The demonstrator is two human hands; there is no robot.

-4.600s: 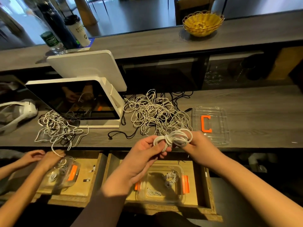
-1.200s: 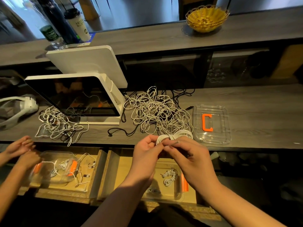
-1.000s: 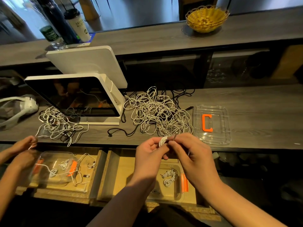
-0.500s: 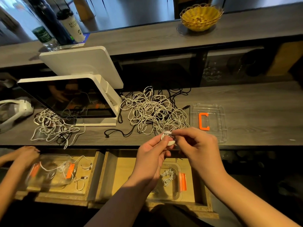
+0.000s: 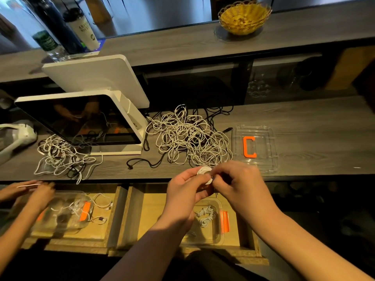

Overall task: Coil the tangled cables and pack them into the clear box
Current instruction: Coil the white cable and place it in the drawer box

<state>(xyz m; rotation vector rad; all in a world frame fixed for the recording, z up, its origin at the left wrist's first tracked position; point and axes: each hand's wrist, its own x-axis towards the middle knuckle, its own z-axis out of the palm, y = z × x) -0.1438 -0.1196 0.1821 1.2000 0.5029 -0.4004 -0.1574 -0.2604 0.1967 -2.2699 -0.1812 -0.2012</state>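
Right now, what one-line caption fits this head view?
Both hands, left hand and right hand, pinch a small white cable coil above the open clear box in the drawer.

Shop counter: point-of-sale terminal (image 5: 85,120), raised customer ledge (image 5: 182,43).

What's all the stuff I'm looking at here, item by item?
coiled cable: 1, white, pinched between both hands above the counter edge
tangled cables: 1 heap, white and black, counter middle
smaller tangle: 1, white and black, counter left
clear box: 1, orange clasp, in the open drawer, some coils inside
clear lid: 1, orange clip, counter right
second clear box: 1, left drawer
screen: 1, white frame, counter left
basket: 1, yellow, upper shelf
cup: 1, white, upper shelf left
another person's hands: 2, far left
left hand: holds the coil
right hand: pinches the coil
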